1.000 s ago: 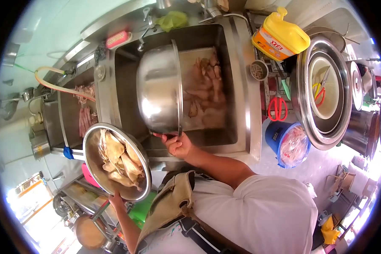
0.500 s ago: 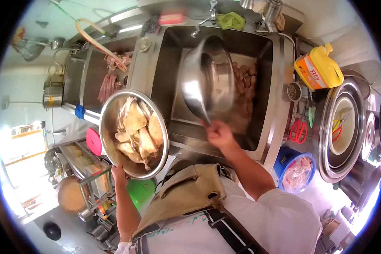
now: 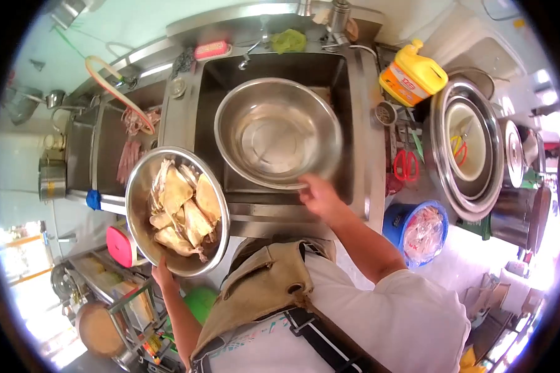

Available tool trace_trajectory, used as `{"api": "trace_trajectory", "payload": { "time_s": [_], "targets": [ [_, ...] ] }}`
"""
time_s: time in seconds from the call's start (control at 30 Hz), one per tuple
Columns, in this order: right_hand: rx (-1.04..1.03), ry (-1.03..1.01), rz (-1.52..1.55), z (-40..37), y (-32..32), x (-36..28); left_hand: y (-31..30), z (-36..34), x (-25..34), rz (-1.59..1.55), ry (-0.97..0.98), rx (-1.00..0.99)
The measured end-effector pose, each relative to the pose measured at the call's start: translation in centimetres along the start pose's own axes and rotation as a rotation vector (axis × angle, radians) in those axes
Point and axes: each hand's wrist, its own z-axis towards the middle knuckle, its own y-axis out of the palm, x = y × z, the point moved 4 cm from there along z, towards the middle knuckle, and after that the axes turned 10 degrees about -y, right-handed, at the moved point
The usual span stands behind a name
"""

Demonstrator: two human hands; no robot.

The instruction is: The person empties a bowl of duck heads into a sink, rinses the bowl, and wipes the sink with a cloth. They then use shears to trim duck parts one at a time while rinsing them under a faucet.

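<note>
My left hand grips the lower rim of a steel bowl that holds several pieces of pale poultry. This bowl is held at the front left of the large sink. My right hand is closed on the near rim of a larger steel basin. The basin looks empty, with its inside facing up, over the large sink. It hides most of what lies in that sink.
Reddish meat lies in the left sink. A yellow jug, red-handled scissors and stacked basins stand at the right. A blue bucket holds bagged contents, and a faucet is behind the large sink.
The large basin has gone from tilted on its side to nearly level over the sink, covering the meat pieces seen there before. The camera view has shifted, and the poultry bowl stays in my left hand.
</note>
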Motion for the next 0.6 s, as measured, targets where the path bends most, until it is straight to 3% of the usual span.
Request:
{"api": "trace_trajectory", "payload": {
  "time_s": [0.07,0.13,0.2,0.23,0.3,0.37,0.43,0.5,0.6],
  "targets": [
    [-0.019,-0.137,-0.118,0.1,-1.3,0.7,-0.6,0.2,0.1,0.05,0.06,-0.049],
    [-0.214,-0.724,-0.471,2.8,-5.0,2.9,-1.0,1.2,-0.3,0.017,0.106,-0.087],
    [-0.26,-0.929,-0.689,0.4,-5.7,2.9,-1.4,2.8,-0.6,-0.104,0.126,-0.103],
    [-0.214,-0.844,-0.711,-3.4,-4.0,1.5,-1.8,3.7,-0.9,-0.166,0.131,-0.109],
    [0.104,-0.319,-0.27,-6.1,-2.6,1.3,-2.8,5.9,-1.2,-0.099,0.115,-0.099],
    [-0.068,-0.924,-0.593,-2.7,-7.3,3.4,-2.9,6.9,-0.8,-0.043,0.174,-0.153],
    [-0.007,-0.953,-0.504,-5.9,-6.9,2.7,-2.9,7.7,-0.4,-0.003,0.224,-0.2],
    [0.251,-0.409,0.029,-11.4,-5.5,2.6,-2.5,8.5,-0.6,0.01,0.223,-0.225],
    [0.129,-1.354,-1.205,-19.5,-3.9,1.7,-2.1,7.9,-0.4,-0.051,0.231,-0.299]
  ]
}}
